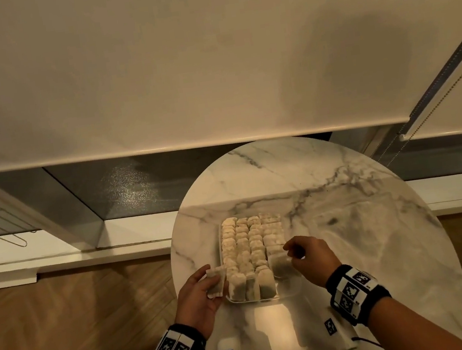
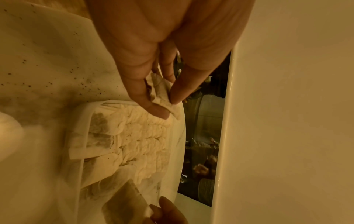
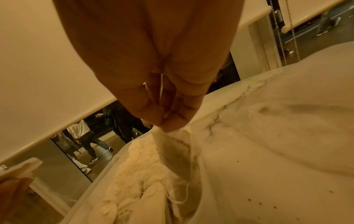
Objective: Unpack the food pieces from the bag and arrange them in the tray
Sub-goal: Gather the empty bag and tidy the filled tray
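Observation:
A clear plastic tray (image 1: 292,292) sits on the round marble table (image 1: 330,190), packed with several rows of pale tea bags (image 1: 247,249) standing on edge. My left hand (image 1: 202,294) is at the tray's left edge and pinches one tea bag (image 1: 216,282) between thumb and fingers; the left wrist view shows that crumpled tea bag (image 2: 161,92) in the fingertips above the tray (image 2: 81,121). My right hand (image 1: 310,258) pinches another tea bag (image 1: 281,265) by its top over the tray's near right corner; the bag (image 3: 172,150) hangs from the fingertips.
The table stands against a low window ledge (image 1: 72,256) under a drawn roller blind (image 1: 178,63), whose bead chain (image 1: 436,104) hangs at the right. Wooden floor (image 1: 67,331) lies to the left. Dark crumbs (image 2: 28,84) dot the marble.

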The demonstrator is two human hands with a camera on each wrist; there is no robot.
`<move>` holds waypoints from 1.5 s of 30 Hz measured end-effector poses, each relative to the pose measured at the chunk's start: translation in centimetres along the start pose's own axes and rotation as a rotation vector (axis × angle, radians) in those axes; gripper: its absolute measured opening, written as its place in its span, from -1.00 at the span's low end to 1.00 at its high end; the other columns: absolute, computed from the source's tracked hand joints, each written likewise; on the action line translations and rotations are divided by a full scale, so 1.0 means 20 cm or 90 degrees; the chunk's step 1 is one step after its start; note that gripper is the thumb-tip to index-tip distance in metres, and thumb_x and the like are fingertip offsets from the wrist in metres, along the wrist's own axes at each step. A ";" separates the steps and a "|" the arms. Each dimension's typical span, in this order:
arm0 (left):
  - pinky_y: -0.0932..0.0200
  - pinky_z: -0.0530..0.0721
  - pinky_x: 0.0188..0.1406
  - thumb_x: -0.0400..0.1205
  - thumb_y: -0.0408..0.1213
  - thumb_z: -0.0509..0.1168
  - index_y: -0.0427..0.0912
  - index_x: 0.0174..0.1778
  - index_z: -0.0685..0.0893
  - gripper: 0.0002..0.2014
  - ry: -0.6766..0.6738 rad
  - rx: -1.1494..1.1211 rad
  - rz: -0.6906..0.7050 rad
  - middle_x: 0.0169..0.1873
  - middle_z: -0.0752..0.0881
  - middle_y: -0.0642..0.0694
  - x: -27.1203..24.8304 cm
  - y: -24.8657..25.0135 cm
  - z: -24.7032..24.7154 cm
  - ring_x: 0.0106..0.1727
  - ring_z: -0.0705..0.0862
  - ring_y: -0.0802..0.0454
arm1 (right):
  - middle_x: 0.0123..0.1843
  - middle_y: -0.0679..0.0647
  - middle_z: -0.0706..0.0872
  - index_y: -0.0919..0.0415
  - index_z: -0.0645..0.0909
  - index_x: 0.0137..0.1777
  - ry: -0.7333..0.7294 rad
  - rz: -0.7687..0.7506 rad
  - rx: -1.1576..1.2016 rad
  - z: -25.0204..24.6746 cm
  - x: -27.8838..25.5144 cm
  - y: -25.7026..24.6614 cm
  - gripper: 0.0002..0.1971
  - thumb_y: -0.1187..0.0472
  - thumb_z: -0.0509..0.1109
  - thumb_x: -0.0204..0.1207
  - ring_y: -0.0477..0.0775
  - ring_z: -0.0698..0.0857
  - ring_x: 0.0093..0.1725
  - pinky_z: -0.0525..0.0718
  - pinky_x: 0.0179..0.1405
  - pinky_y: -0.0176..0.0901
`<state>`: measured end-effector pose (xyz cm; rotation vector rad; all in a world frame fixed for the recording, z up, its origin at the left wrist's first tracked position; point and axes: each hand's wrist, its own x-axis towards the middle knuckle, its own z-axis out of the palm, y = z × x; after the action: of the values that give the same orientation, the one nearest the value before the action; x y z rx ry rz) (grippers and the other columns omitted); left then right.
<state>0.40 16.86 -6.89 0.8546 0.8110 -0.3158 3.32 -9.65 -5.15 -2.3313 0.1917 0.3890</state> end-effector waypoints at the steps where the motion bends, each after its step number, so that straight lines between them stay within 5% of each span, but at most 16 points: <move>1: -0.10 0.73 -0.01 0.62 -0.65 0.25 -0.24 0.20 0.61 -0.69 -0.001 -0.002 -0.002 0.02 0.74 -0.36 0.00 0.00 -0.01 -0.08 0.74 -0.19 | -0.12 -0.12 0.75 0.01 0.74 0.06 -0.002 -0.005 -0.015 0.00 0.00 0.01 -0.73 0.37 0.39 0.49 -0.21 0.69 -0.13 0.54 -0.21 -0.58; 9: -0.17 0.69 0.13 0.61 -0.65 0.25 -0.26 0.27 0.60 -0.65 0.002 -0.011 -0.005 0.02 0.74 -0.36 0.03 0.01 -0.06 -0.06 0.74 -0.19 | 0.07 -0.03 0.75 0.01 0.68 0.26 -0.197 -0.038 -0.202 -0.02 0.05 -0.04 -0.60 0.42 0.25 0.56 -0.12 0.68 -0.03 0.52 -0.17 -0.56; 12: -0.16 0.69 0.13 0.61 -0.66 0.25 -0.27 0.28 0.59 -0.64 0.000 -0.013 -0.002 0.03 0.74 -0.35 0.04 0.02 -0.06 -0.03 0.74 -0.20 | 0.12 -0.02 0.78 -0.05 0.66 0.30 -0.322 -0.030 -0.266 -0.05 0.08 -0.09 -0.53 0.45 0.27 0.52 -0.05 0.71 0.06 0.63 0.04 -0.33; 16: -0.16 0.68 0.14 0.62 -0.68 0.24 -0.27 0.25 0.60 -0.65 -0.001 -0.013 0.003 0.03 0.72 -0.33 0.04 0.03 -0.04 0.00 0.72 -0.21 | 0.26 0.08 0.72 0.01 0.66 0.35 -0.373 -0.055 -0.366 -0.01 0.15 -0.15 -0.62 0.33 0.35 0.58 0.12 0.70 0.22 0.63 0.20 -0.16; 20: -0.16 0.68 0.14 0.61 -0.68 0.25 -0.28 0.26 0.60 -0.65 0.000 -0.011 0.003 0.08 0.71 -0.36 0.03 0.03 -0.03 0.04 0.71 -0.23 | 0.27 0.17 0.71 0.13 0.67 0.30 -0.354 -0.078 -0.389 0.08 0.23 -0.16 -0.68 0.36 0.36 0.57 0.15 0.70 0.16 0.59 0.00 -0.24; 24: -0.12 0.70 0.07 0.61 -0.68 0.25 -0.28 0.26 0.59 -0.65 -0.002 -0.003 0.012 0.04 0.71 -0.34 0.03 0.03 -0.02 0.00 0.72 -0.21 | 0.21 0.08 0.72 0.06 0.67 0.25 -0.322 -0.108 -0.409 0.12 0.29 -0.15 -0.61 0.41 0.36 0.47 0.13 0.68 0.19 0.60 0.12 -0.19; 29: -0.01 0.76 -0.14 0.61 -0.68 0.25 -0.25 0.22 0.61 -0.66 0.001 0.007 0.014 0.03 0.72 -0.34 0.03 0.02 -0.01 -0.07 0.73 -0.17 | 0.14 0.02 0.73 -0.04 0.66 0.19 -0.278 -0.175 -0.428 0.14 0.32 -0.10 -0.65 0.36 0.33 0.51 0.11 0.68 0.16 0.50 0.02 -0.23; 35: -0.05 0.72 -0.09 0.62 -0.67 0.25 -0.25 0.22 0.60 -0.67 -0.002 0.017 0.014 -0.01 0.73 -0.31 0.04 0.02 0.01 -0.09 0.72 -0.16 | 0.25 -0.05 0.67 -0.13 0.60 0.25 -0.167 -0.233 -0.599 0.09 0.28 -0.08 -0.68 0.05 0.37 0.49 0.12 0.50 0.34 0.39 0.30 0.18; 40: 0.02 0.76 -0.22 0.60 -0.65 0.29 -0.26 0.23 0.61 -0.67 -0.001 0.029 0.016 -0.02 0.76 -0.30 0.03 0.02 0.04 -0.13 0.76 -0.13 | 0.23 0.04 0.63 -0.04 0.65 0.23 -0.148 -0.218 -0.721 0.11 0.23 -0.05 -0.69 -0.01 0.39 0.50 0.18 0.47 0.32 0.37 0.29 0.23; 45: 0.10 0.79 -0.24 0.57 -0.60 0.38 -0.30 0.23 0.64 -0.68 -0.025 0.052 0.025 0.06 0.81 -0.33 -0.02 0.01 0.09 -0.04 0.80 -0.14 | 0.27 0.03 0.61 -0.07 0.60 0.26 -0.111 -0.190 -0.660 0.13 0.19 -0.03 -0.69 -0.02 0.38 0.52 0.17 0.47 0.33 0.39 0.28 0.18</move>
<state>1.10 15.52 -5.82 0.9376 0.7481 -0.3319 6.47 -7.51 -7.71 -3.2308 -0.5765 0.6349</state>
